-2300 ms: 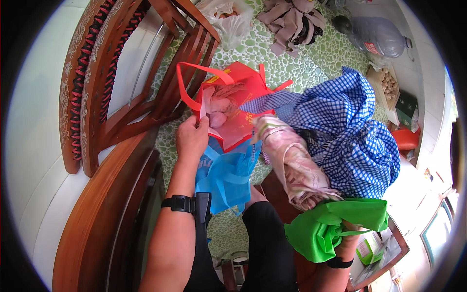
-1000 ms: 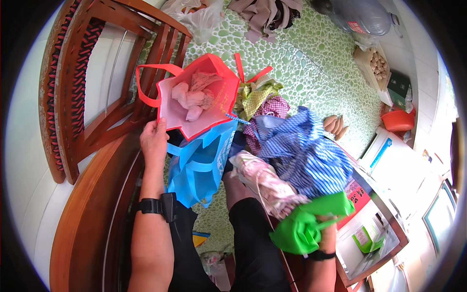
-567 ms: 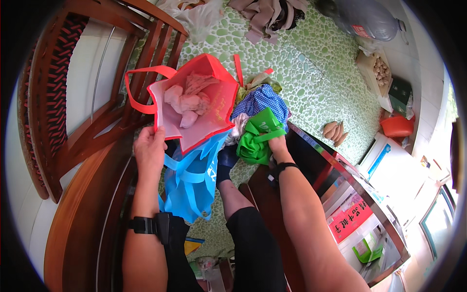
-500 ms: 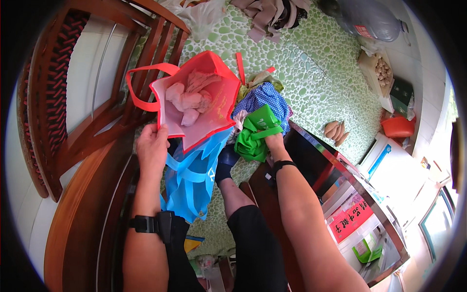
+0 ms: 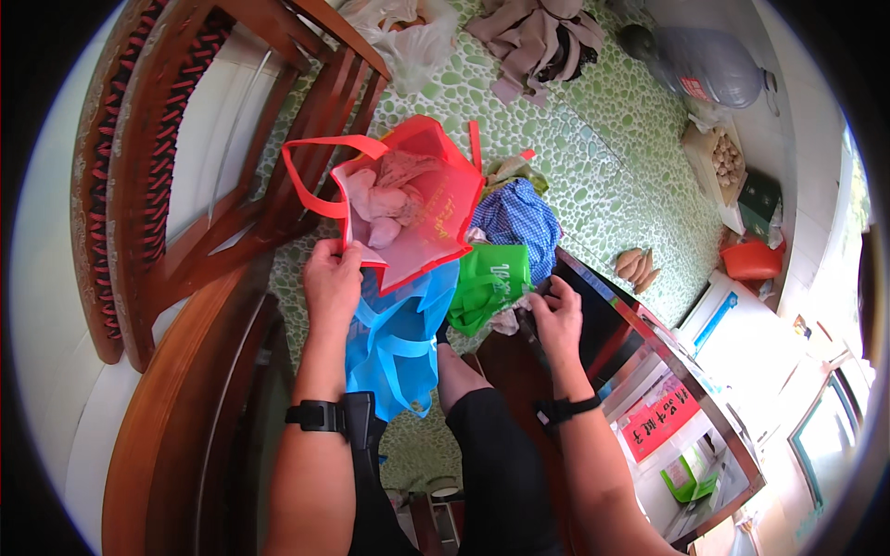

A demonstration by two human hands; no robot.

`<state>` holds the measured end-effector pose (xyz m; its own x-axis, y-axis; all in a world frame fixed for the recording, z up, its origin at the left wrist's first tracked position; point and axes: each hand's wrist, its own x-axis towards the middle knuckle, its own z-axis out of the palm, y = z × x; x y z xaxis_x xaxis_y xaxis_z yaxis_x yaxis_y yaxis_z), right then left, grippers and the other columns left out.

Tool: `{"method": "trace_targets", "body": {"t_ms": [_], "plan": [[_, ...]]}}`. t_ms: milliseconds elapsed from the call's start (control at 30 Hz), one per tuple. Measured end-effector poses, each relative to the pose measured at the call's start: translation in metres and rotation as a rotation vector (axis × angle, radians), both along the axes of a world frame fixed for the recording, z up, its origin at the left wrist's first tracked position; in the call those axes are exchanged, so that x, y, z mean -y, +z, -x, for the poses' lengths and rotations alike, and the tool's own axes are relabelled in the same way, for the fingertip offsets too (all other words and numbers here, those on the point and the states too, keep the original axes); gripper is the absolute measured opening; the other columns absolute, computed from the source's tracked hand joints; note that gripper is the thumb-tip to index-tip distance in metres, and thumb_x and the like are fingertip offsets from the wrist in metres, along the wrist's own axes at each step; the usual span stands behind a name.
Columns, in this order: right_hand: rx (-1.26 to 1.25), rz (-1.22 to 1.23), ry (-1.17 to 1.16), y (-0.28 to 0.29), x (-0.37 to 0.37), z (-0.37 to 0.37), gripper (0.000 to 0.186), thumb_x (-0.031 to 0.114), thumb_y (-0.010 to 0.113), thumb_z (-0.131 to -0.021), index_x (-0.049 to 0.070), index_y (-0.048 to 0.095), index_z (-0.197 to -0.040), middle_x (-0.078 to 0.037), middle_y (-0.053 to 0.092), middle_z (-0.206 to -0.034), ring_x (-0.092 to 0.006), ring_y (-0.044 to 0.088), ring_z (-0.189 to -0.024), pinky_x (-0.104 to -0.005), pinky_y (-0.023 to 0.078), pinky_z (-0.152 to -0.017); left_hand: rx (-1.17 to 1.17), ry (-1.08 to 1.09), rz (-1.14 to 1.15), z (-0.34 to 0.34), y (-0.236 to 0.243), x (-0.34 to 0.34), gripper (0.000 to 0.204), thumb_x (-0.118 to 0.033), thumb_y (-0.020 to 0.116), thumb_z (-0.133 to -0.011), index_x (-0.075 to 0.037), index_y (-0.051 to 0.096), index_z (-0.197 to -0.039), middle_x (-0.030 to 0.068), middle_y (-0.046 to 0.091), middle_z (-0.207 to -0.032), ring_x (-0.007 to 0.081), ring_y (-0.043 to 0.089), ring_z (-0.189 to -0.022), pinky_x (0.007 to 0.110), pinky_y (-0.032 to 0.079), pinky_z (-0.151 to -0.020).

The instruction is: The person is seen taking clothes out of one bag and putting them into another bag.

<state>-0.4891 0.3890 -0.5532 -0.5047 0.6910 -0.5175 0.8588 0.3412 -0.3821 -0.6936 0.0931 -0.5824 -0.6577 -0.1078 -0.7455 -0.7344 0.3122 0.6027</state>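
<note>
My left hand (image 5: 332, 278) pinches the near left rim of a red bag (image 5: 454, 181) tilted with its mouth toward me. Pale pink cloth items (image 5: 382, 208) lie inside. Below hangs a light blue bag (image 5: 394, 361) with looped handles, partly covered by the red one. Just right of a green fabric bag (image 5: 491, 278), my right hand (image 5: 558, 320) has its fingers bent and apart. A small pale crumpled cloth (image 5: 505, 322) shows beneath the green bag, near the right thumb. Behind lies blue checked cloth (image 5: 519, 218).
A wooden chair (image 5: 324, 102) stands at left. A glass-sided cabinet (image 5: 686, 435) is at right. Brown tubers (image 5: 637, 269) lie on the green pebble-patterned floor (image 5: 640, 176). Farther off are a plastic bag (image 5: 408, 46), beige cloth (image 5: 538, 42), a large bottle (image 5: 709, 65) and a red basin (image 5: 751, 259).
My right hand has let go of the green bag's strap and drawn back slightly right and nearer. The green bag now sits lower and flatter. My left hand still holds the red bag.
</note>
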Motion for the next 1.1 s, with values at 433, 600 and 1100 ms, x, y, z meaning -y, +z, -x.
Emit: {"method": "trace_targets", "body": {"t_ms": [433, 600, 1100], "plan": [[0.248, 0.275, 1.079, -0.080, 0.137, 0.245, 0.030, 0.019, 0.069, -0.085, 0.004, 0.073, -0.110, -0.022, 0.072, -0.109, -0.0389, 0.070, -0.103, -0.0470, 0.056, -0.087, 0.127, -0.117, 0.050, -0.003, 0.007, -0.004, 0.019, -0.014, 0.068, -0.088, 0.004, 0.067, -0.093, 0.0144, 0.070, -0.076, 0.0213, 0.068, -0.068, 0.036, 0.053, -0.065], [0.330, 0.149, 1.008, -0.177, 0.161, 0.247, 0.031, 0.020, 0.073, -0.082, 0.004, 0.073, -0.108, -0.023, 0.072, -0.114, -0.0403, 0.070, -0.107, -0.0465, 0.057, -0.089, 0.063, -0.260, 0.109, -0.022, -0.009, 0.003, 0.020, -0.013, 0.066, -0.086, 0.002, 0.069, -0.099, 0.0196, 0.074, -0.083, 0.0273, 0.073, -0.071, 0.040, 0.056, -0.071], [0.262, 0.241, 0.920, -0.155, 0.116, 0.223, 0.041, 0.023, 0.072, -0.081, 0.010, 0.066, -0.119, -0.020, 0.071, -0.118, -0.0395, 0.068, -0.110, -0.0462, 0.055, -0.093, 0.164, -0.114, 0.060, 0.011, 0.012, -0.018, 0.017, -0.007, 0.061, -0.088, 0.005, 0.064, -0.100, 0.0125, 0.070, -0.078, 0.0194, 0.069, -0.063, 0.034, 0.054, -0.058]]}}
